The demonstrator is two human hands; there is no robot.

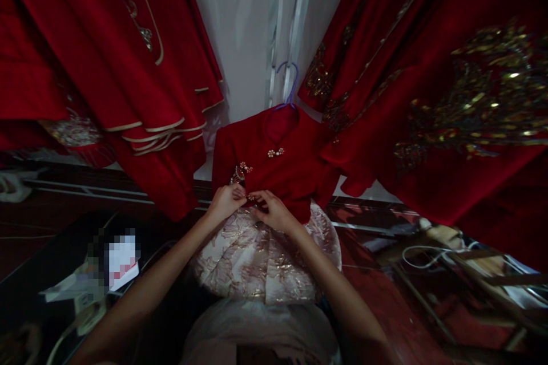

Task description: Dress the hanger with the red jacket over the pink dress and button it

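A red jacket [295,177] with floral beaded fastenings hangs on a purple hanger [294,80] in front of me. Below its hem spreads a pale pink and gold brocade skirt [265,262]. My left hand [230,201] pinches the jacket's front edge near the lowest beaded fastening [250,198]. From the other side, my right hand [273,209] has its fingers closed on that same fastening. The fingertips of both hands almost meet there. Higher on the front sit another beaded clasp [276,153] and a beaded ornament [245,167].
Long red garments with gold trim [162,97] hang at the left. More red garments with gold sequins [479,102] hang at the right. A dark table [38,274] bears papers and a cord at lower left. Wooden frames [483,274] and white cord lie at lower right.
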